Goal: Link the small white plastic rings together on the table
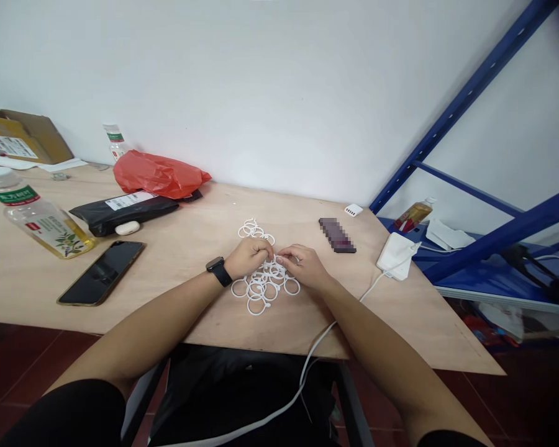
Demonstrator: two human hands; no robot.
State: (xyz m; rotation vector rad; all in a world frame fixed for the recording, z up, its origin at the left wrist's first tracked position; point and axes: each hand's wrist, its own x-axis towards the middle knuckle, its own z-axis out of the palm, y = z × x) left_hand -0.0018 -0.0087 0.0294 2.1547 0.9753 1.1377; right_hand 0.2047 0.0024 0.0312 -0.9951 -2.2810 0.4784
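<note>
A loose pile of white plastic rings (257, 303), which look like curtain rings with small eyelets, lies on the wooden table in front of me. My left hand (250, 256), with a dark watch at the wrist, is over the pile's left side, fingers curled and pinched. Close beside it, my right hand (307, 266) has thumb and forefinger pinched at a white ring by the pile's upper edge. The fingertips of both hands nearly meet around that ring; what the left fingers hold is partly hidden. A smaller group of white rings (251, 230) lies just beyond my hands.
On the left are a phone (101, 273), a tea bottle (51, 226), a black parcel (121, 211) and a red plastic bag (161, 174). To the right lie a pixelated dark object (337, 235) and a white power strip (397, 256); its cable (317, 341) runs under my right forearm.
</note>
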